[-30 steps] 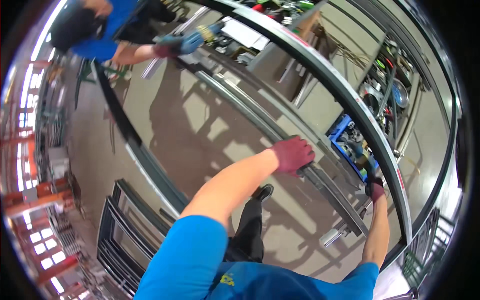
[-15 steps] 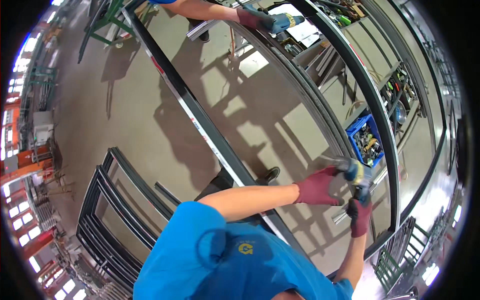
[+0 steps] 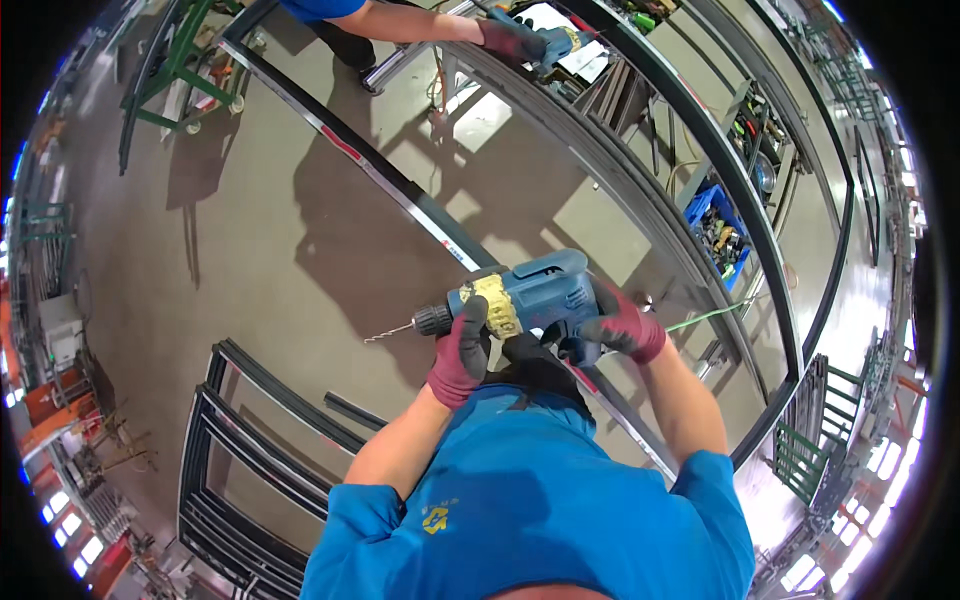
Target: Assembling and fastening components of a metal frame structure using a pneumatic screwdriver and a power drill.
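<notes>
A blue power drill point(image 3: 545, 285) with yellow tape round its front lies across my body, its thin bit pointing left. My left hand point(image 3: 463, 350), in a maroon and grey glove, supports the taped front from below, thumb up along it. My right hand point(image 3: 622, 322), gloved alike, is closed round the rear handle. Beneath the drill a long black and silver frame bar point(image 3: 440, 232) runs from far left to near right, partly hidden by the drill and my arms. The far-side bar point(image 3: 735, 155) of the same frame curves along the right.
A co-worker's gloved hand point(image 3: 515, 40) holds another drill point(image 3: 560, 45) at the top. A blue bin point(image 3: 718, 235) of small parts sits beyond the right bar. Stacked black frames point(image 3: 255, 460) stand at lower left. A green rack point(image 3: 185, 75) is at far left, another point(image 3: 805, 445) at right.
The drill has come from the right bar to the front of my body, now pointing left. My left hand has moved onto its front. My view has shifted a little.
</notes>
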Motion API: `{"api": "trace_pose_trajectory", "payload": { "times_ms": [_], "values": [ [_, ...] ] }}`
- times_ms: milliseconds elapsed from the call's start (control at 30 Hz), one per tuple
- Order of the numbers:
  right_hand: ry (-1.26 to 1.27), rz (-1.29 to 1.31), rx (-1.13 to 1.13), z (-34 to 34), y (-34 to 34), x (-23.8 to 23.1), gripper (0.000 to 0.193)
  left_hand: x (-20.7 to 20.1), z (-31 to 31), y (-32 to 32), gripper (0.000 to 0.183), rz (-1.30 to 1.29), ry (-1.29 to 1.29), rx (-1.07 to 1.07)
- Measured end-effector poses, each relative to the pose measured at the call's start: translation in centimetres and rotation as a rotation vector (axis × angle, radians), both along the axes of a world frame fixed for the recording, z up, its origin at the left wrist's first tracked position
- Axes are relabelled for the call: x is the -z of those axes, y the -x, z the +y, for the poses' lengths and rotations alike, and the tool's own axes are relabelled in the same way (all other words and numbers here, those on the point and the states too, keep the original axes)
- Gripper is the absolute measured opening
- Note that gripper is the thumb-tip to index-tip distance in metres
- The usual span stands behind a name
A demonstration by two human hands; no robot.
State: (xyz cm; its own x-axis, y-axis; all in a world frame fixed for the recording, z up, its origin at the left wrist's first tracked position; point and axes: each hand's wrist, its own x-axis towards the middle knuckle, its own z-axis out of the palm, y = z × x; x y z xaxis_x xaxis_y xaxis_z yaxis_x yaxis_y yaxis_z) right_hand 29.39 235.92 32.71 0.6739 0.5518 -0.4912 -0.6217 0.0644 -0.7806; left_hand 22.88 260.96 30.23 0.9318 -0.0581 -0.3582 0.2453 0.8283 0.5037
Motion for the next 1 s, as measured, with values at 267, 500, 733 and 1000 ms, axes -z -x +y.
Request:
{"api": "trace_pose_trajectory", "payload": {
  "times_ms": [267, 500, 733, 1000],
  "values": [
    [-0.252, 0.18, -0.173, 4.0, -8.3, 1.3, 0.086, 1.4, 3.7, -0.9, 0.062, 0.157, -0.183, 0.154],
    [0.047, 0.008, -0.054, -0.7, -23.8, 7.1, 0.056, 8.6, 15.6, -8.1, 0.045, 0.307, -0.984, -0.006],
    [0.2, -0.06, -0.194, 4.3, -32.9, 13.0, 0.054, 10.2, 24.9, -26.8, 0.058, 0.393, -0.607, -0.155],
    [-0.118, -0.517, -0.58, 1.9, -36.2, 23.2, 0.059, 12.8, 26.4, -30.8, 0.048, 0.47, -0.823, -0.151]
  ]
}}
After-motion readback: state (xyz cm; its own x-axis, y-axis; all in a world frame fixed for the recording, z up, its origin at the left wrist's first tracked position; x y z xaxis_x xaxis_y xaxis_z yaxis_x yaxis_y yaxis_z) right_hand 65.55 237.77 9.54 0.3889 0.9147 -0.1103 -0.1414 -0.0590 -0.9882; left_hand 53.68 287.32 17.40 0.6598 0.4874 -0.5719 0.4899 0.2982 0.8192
